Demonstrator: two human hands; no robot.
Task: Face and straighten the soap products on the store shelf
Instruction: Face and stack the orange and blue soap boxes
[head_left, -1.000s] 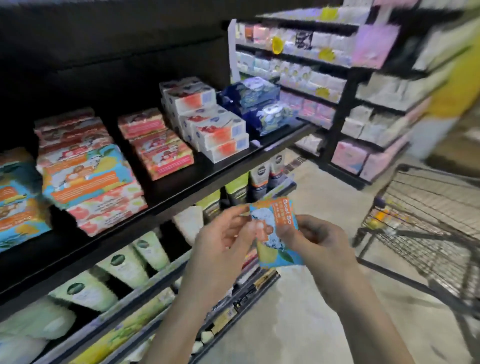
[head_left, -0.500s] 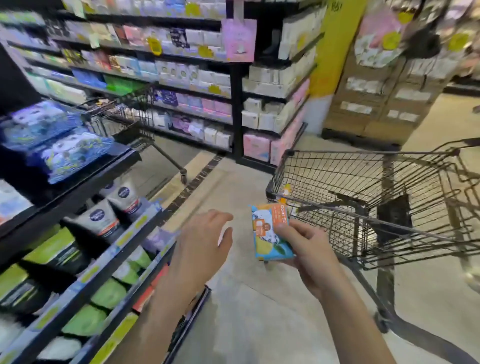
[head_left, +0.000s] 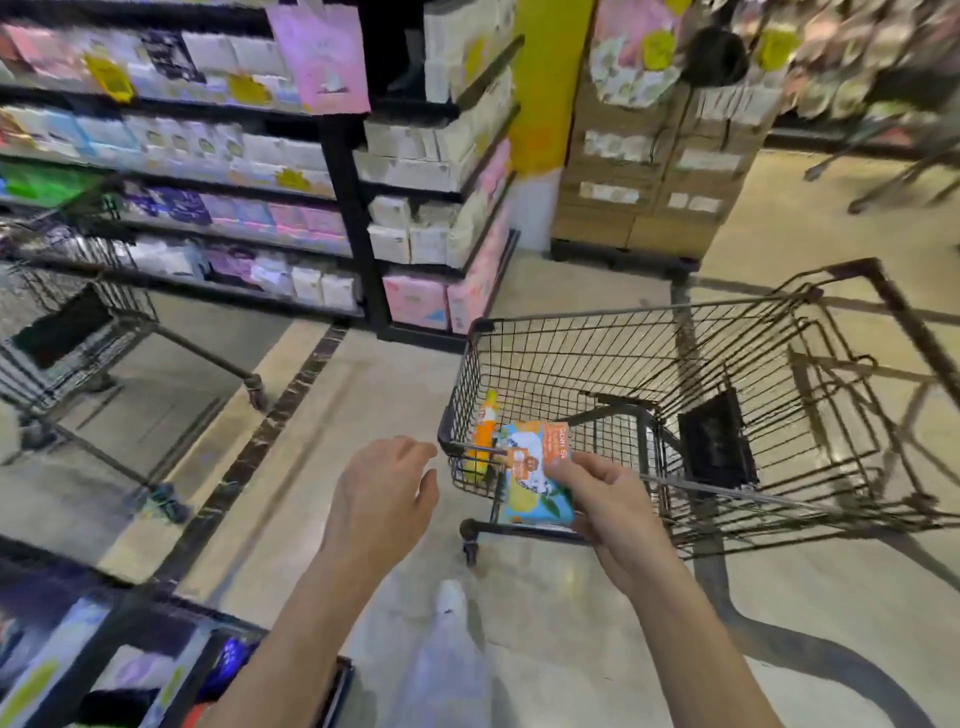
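My right hand (head_left: 602, 493) grips a small blue and orange soap pack (head_left: 535, 473) at its right edge, holding it against the near left corner of a wire shopping cart (head_left: 701, 364). My left hand (head_left: 384, 493) hangs empty to the left of the pack, fingers relaxed, a short gap from the cart's rim. The soap shelf I worked at shows only as a dark corner (head_left: 104, 660) at the bottom left, with blurred packs on it.
An orange bottle (head_left: 483, 436) lies inside the cart near its left wall. A second wire cart (head_left: 67, 332) stands at the left. Shelves of boxed goods (head_left: 234, 156) and stacked cartons (head_left: 660, 171) line the far side of the aisle. My shoe (head_left: 452, 597) is on the tiled floor.
My view swung right, away from the soap shelf toward the cart. My left hand let go of the pack, and my right hand carried it to the cart's corner.
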